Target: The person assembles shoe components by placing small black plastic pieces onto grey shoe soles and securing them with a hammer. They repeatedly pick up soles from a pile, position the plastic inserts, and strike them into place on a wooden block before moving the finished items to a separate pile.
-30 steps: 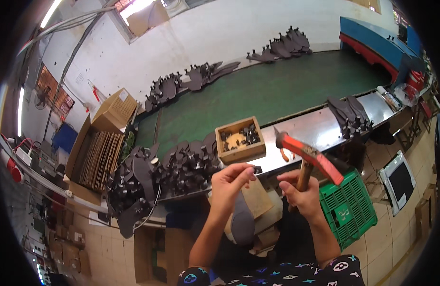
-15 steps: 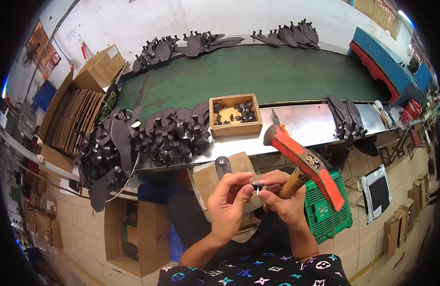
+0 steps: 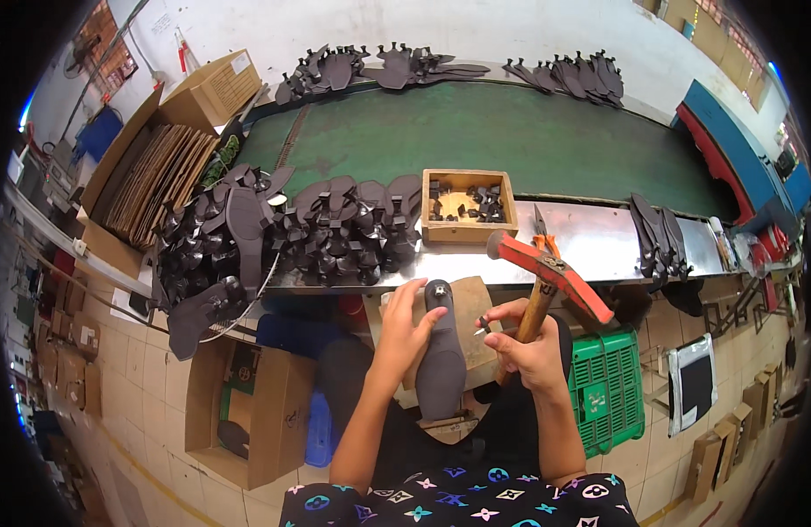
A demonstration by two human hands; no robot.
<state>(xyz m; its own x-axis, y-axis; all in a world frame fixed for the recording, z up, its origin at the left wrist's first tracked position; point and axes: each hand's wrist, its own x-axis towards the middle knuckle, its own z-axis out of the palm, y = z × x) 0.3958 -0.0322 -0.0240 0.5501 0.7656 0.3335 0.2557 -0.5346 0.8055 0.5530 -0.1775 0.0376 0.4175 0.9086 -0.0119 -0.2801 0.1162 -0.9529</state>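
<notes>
Soles [image 3: 247,233] sit piled at my 10 o'clock, untouched. Since a moment ago my left hand [image 3: 405,329] has let go of the little stud and now presses flat, fingers spread, on the dark sole [image 3: 442,360] lying lengthwise on the block at 12. My right hand [image 3: 528,351] is wrapped around the hammer [image 3: 550,272] handle, pinching that small stud [image 3: 482,323] at its fingertips, so it looks ready for placing. Wooden parts box [image 3: 469,230] stays beyond.

We see a shoe workshop: a green conveyor belt [image 3: 511,140], heaps of dark sandal soles [image 3: 335,233], stacked cardboard boxes [image 3: 159,176]
</notes>
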